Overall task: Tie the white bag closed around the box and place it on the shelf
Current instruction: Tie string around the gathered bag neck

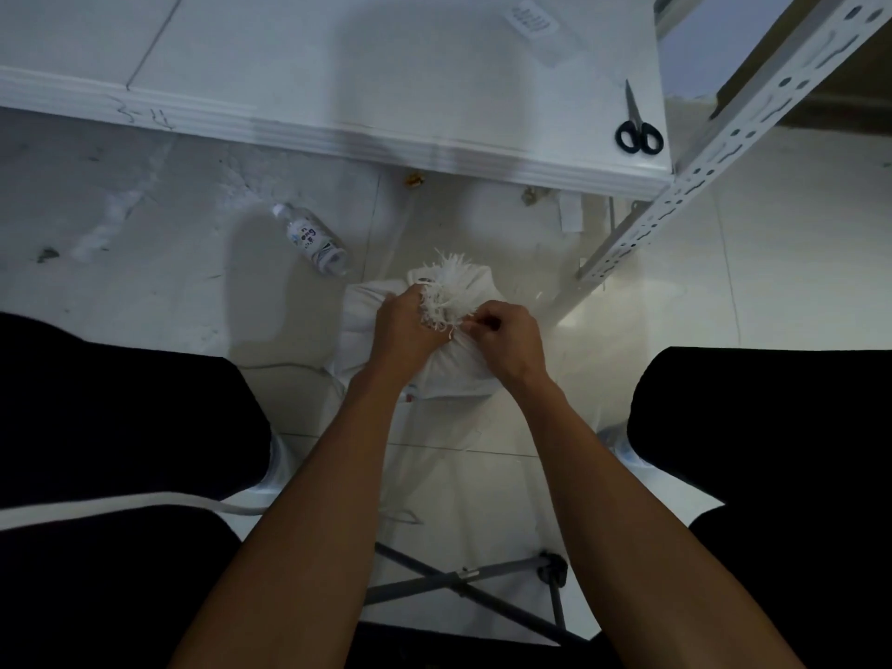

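The fingers [475, 325] of the right hand [507, 342] are curled and pinched on the gathered neck of the bag [449, 369], just below its frayed white mouth [449, 287]. The fingers of the left hand [405, 325] are curled round the same neck from the other side, their tips hidden in the frayed strands. The bag is seen on the floor [169, 282] between the person's knees, bulging over whatever is inside; the box itself cannot be seen. A bottle [313, 239] is seen lying on the floor near the bag, to its left. Scissors [637, 123] are laid on the tabletop [386, 65], near its right edge. A perforated shelf post [724, 147] is seen slanting down beside the tabletop to the floor just right of the bag.
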`<action>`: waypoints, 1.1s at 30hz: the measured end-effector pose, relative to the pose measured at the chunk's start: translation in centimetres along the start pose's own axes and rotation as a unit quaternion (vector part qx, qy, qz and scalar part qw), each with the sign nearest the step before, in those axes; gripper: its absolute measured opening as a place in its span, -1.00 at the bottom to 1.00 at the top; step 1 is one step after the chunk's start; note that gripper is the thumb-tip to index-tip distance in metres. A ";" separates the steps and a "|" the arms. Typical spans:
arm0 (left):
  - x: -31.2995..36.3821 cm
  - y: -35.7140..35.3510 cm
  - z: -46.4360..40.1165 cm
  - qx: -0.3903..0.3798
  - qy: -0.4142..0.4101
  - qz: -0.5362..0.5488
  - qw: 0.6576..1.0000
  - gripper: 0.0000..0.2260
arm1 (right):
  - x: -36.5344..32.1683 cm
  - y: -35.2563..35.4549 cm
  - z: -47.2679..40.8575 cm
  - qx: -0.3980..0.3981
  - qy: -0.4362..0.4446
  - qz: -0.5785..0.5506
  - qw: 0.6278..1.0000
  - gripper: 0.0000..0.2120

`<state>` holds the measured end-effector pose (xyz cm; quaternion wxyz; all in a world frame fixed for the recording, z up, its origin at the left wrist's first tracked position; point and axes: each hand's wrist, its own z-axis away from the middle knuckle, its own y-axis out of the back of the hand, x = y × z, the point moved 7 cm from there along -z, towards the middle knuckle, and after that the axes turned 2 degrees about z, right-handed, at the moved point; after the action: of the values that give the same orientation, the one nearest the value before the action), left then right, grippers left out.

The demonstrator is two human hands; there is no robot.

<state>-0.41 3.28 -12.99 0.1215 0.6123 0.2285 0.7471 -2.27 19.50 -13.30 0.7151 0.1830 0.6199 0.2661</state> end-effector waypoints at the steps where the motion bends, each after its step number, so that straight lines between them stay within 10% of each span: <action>1: -0.2 0.0 0.0 0.001 0.003 0.003 1.000 -0.57 | 0.0 -0.1 0.0 -0.002 0.005 0.007 1.000 -0.94; 24: 1.0 -1.0 -0.7 -0.028 -0.016 -0.169 0.985 -0.60 | -0.7 -0.7 0.2 -0.029 0.043 0.077 0.996 -0.83; 33: 1.1 -0.5 0.7 0.077 -0.026 -0.161 0.984 -0.72 | -1.1 -0.9 0.8 0.009 0.052 0.088 0.995 -0.85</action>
<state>-0.01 4.39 -12.16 0.1988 0.5938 0.3779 0.6820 -1.46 18.15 -12.86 0.6540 0.2295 0.6401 0.3314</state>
